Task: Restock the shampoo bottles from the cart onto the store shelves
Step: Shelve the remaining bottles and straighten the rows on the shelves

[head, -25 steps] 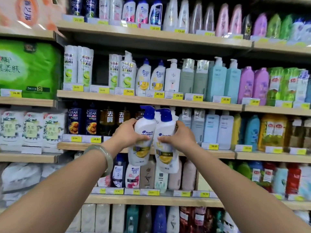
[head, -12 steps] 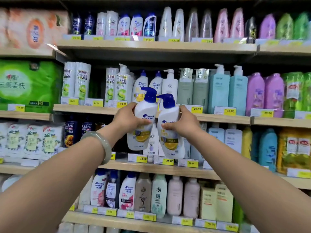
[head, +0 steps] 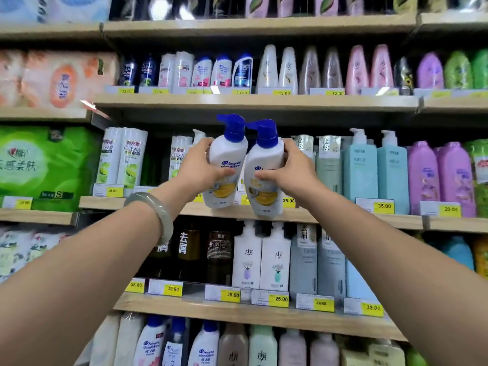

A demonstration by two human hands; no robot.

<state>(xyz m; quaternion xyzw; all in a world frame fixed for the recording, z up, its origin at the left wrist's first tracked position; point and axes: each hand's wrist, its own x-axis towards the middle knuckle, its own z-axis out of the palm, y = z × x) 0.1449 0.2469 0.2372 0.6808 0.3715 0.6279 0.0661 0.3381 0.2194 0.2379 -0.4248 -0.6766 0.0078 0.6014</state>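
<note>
Two white shampoo bottles with blue pump tops and yellow lemon labels are held side by side in front of the shelves. My left hand (head: 200,165) grips the left bottle (head: 228,154). My right hand (head: 290,169) grips the right bottle (head: 265,159). Both bottles tilt slightly and touch near their shoulders. Their bases hang at the front edge of the wooden shelf (head: 330,219) that carries the lime-label white bottles (head: 124,154) and teal pump bottles (head: 360,167). A pale green bangle (head: 155,210) sits on my left wrist. The cart is out of view.
Shelves packed with bottles fill the view above, below and to both sides. The shelf above (head: 253,104) overhangs close over the pump tops. Green tissue packs (head: 45,165) stand at the left. Yellow price tags (head: 384,206) line the shelf fronts.
Both hands have raised the two bottles from the lower shelf level up to the shelf with the lime-label bottles. The view has tilted upward with them.
</note>
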